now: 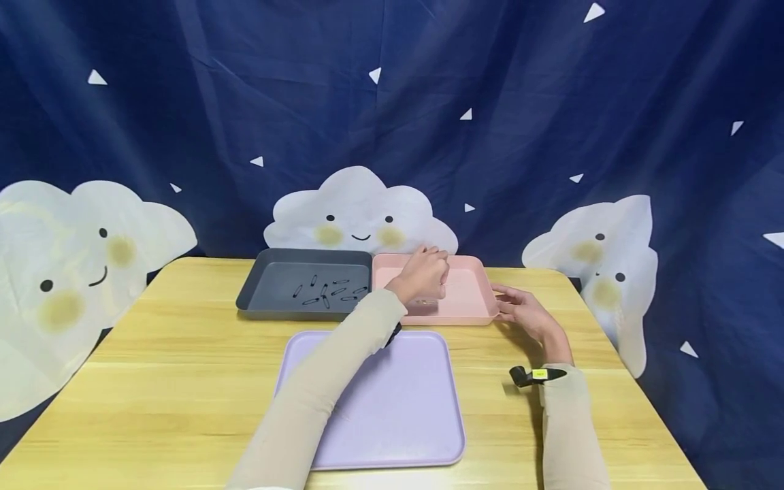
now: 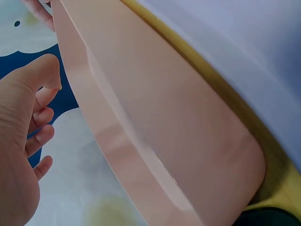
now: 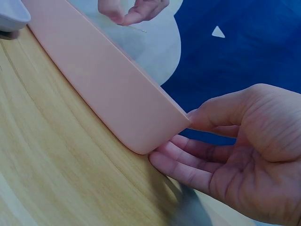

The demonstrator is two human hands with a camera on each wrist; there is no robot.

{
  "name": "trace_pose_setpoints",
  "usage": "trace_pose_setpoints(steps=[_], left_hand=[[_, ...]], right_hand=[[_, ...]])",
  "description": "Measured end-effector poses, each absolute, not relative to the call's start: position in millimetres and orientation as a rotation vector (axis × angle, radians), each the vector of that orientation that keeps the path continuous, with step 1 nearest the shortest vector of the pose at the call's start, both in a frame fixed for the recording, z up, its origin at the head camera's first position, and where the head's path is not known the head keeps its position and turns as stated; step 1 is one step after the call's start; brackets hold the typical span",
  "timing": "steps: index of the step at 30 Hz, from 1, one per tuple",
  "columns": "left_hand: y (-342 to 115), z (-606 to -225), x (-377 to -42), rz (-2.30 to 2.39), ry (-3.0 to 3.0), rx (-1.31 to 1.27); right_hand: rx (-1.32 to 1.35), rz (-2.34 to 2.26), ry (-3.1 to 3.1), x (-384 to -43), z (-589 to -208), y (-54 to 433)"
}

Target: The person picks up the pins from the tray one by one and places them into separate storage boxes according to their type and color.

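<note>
My left hand (image 1: 425, 272) hangs over the pink tray (image 1: 468, 292), its thumb and forefinger pinching a thin gold safety pin (image 3: 138, 29). Only the tip of that pin shows past the fingers in the left wrist view. Below the hand, a few small gold pins (image 1: 425, 301) lie on the pink tray's floor. At the tray's right end, my right hand (image 1: 523, 312) holds the near corner, thumb at the rim and fingers against the outer wall. Several black safety pins (image 1: 324, 292) lie scattered in the dark grey tray (image 1: 263, 286), which stands directly left of the pink one.
A flat lilac tray (image 1: 404, 408) lies in front of the two trays, partly under my left forearm. All stand on a wooden table (image 1: 171, 381). A dark blue curtain (image 1: 318, 102) with white clouds hangs behind the table's far edge.
</note>
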State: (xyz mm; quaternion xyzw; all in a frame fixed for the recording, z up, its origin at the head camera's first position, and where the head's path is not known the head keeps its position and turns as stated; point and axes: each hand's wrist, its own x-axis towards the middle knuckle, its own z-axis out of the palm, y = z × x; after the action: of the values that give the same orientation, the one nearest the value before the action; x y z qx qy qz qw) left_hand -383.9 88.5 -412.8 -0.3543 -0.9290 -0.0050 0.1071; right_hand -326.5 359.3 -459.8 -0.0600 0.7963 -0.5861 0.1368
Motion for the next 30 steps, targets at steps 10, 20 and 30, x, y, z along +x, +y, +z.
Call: trace_pose_setpoints(steps=[10,20,30], left_hand=[[91.9,-419.2,-385.6,-0.007,-2.751,-1.036],[90.6,-425.3,-386.0,0.009,-2.844,-0.998],[89.0,-422.2,-384.0,-0.019,-2.878,-1.024]], right_hand=[[-0.171,-1.727,2.283,-324.6,-457.3,356.8],[-0.178,-1.714,2.288,-324.2,-456.9,355.7],[-0.171,-1.713,2.280,-323.4,-455.6,355.9]])
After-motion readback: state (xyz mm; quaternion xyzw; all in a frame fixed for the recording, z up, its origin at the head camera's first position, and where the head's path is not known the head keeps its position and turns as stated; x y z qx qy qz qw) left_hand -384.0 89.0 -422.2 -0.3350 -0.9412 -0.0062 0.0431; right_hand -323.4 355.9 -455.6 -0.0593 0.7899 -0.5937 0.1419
